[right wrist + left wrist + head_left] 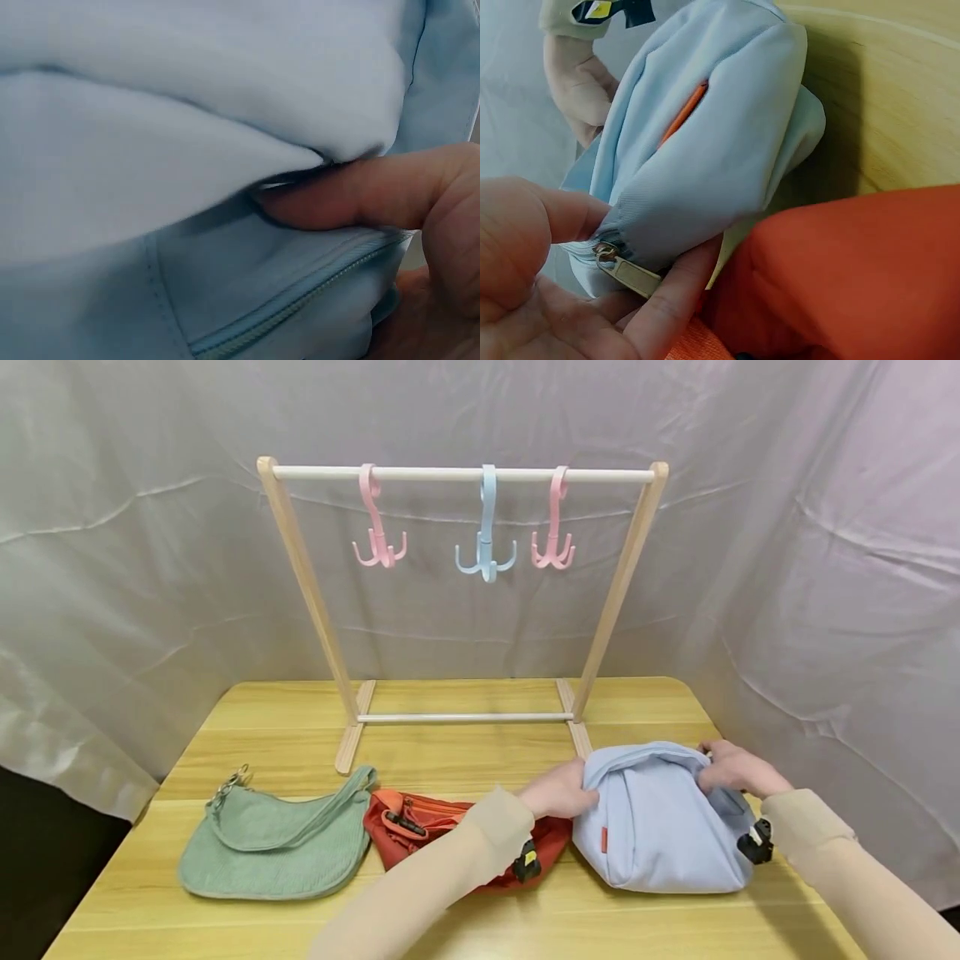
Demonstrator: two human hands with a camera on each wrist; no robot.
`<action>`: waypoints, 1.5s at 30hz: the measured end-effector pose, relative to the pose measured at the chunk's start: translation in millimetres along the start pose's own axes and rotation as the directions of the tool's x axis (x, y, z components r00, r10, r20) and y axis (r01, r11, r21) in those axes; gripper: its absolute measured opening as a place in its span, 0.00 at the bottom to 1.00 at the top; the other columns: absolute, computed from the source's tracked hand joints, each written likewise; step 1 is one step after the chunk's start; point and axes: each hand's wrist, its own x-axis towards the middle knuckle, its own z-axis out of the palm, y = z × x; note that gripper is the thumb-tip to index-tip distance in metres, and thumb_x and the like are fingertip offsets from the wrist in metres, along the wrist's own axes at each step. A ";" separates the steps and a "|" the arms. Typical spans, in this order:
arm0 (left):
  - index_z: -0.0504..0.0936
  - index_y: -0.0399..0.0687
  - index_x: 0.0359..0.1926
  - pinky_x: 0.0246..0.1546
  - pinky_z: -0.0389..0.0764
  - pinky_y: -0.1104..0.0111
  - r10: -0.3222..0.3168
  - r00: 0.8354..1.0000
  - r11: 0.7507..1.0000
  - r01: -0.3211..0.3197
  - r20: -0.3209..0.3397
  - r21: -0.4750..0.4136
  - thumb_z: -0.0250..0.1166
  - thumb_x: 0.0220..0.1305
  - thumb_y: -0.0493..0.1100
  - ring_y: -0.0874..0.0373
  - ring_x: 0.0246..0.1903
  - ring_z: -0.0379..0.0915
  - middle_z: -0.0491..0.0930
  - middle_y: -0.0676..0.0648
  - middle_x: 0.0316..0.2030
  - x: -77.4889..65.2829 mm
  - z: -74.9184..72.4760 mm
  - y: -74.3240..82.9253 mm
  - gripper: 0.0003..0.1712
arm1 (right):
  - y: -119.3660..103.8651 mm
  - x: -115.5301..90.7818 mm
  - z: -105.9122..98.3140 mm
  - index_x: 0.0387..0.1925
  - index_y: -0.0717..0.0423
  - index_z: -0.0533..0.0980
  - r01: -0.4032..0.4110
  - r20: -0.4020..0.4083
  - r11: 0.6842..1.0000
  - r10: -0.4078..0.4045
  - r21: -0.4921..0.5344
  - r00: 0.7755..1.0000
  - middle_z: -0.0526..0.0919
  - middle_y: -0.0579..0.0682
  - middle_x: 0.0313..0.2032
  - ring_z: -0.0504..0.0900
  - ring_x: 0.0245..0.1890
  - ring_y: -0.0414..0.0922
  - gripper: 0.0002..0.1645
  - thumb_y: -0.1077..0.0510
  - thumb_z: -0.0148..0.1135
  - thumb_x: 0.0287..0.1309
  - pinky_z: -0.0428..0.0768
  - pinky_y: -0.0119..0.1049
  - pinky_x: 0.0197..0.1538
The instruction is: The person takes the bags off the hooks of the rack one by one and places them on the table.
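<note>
A light blue fabric bag [663,831] with a small red tag [603,840] sits at the right of the table. At its upper left corner my left hand [558,789] pinches the fabric between thumb and fingers, and a metal zipper pull [635,277] hangs over those fingers in the left wrist view. My right hand [738,768] grips the bag's upper right side, its thumb [322,202] tucked under a fold above a zipper [285,307]. Partly hidden under my left forearm lies a red waist bag [427,814] with a black buckle.
A green corduroy shoulder bag [285,868] lies at the left of the table. Behind stands a wooden rack [622,585] whose white top bar [435,473] carries two pink hooks [377,539] and one blue hook [487,539]. Grey cloth [480,635] hangs around the table.
</note>
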 end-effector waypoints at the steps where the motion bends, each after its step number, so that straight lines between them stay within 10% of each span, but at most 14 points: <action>1: 0.74 0.39 0.53 0.29 0.72 0.74 0.000 1.000 1.000 0.000 0.004 0.017 0.58 0.68 0.40 0.61 0.27 0.69 0.73 0.50 0.32 -0.6 0.6 -0.6 0.15 | -0.2 0.8 1.3 0.39 0.64 0.70 0.001 -0.004 1.000 -0.001 -0.012 1.000 0.66 0.50 0.26 0.66 0.28 0.47 0.22 0.65 0.59 0.35 0.62 0.37 0.29; 8: 0.76 0.40 0.60 0.42 0.75 0.75 -0.015 1.000 0.991 0.015 0.000 0.137 0.61 0.69 0.43 0.62 0.38 0.75 0.83 0.47 0.45 -3.5 -0.1 -5.4 0.21 | -6.4 2.6 4.3 0.43 0.66 0.74 0.022 -0.073 0.988 -0.034 -0.154 0.997 0.77 0.59 0.35 0.72 0.34 0.53 0.22 0.64 0.60 0.40 0.70 0.43 0.34; 16: 0.78 0.43 0.63 0.61 0.76 0.69 0.042 0.999 0.921 -0.043 0.010 0.387 0.66 0.65 0.47 0.55 0.60 0.77 0.81 0.45 0.59 -15.9 -16.9 -11.1 0.27 | -26.7 4.7 10.6 0.55 0.70 0.73 0.086 -0.101 0.976 -0.108 -0.199 0.989 0.80 0.70 0.48 0.75 0.40 0.58 0.31 0.69 0.55 0.43 0.74 0.50 0.41; 27: 0.76 0.53 0.66 0.62 0.75 0.65 -0.131 0.990 0.830 0.080 0.054 0.552 0.71 0.61 0.55 0.54 0.62 0.73 0.78 0.51 0.61 -34.0 -32.4 -32.9 0.33 | -58.7 18.7 27.4 0.52 0.67 0.78 0.420 -0.142 0.896 -0.439 -0.146 0.887 0.84 0.66 0.48 0.83 0.50 0.64 0.21 0.64 0.64 0.56 0.80 0.60 0.54; 45: 0.76 0.51 0.66 0.67 0.73 0.65 -0.214 0.970 0.854 0.125 0.120 0.506 0.69 0.65 0.52 0.55 0.66 0.72 0.78 0.50 0.64 -38.9 -42.1 -53.5 0.30 | -67.0 18.5 22.8 0.35 0.55 0.82 0.462 0.034 0.874 -0.462 -0.151 0.886 0.86 0.49 0.34 0.79 0.35 0.42 0.06 0.61 0.65 0.53 0.77 0.38 0.41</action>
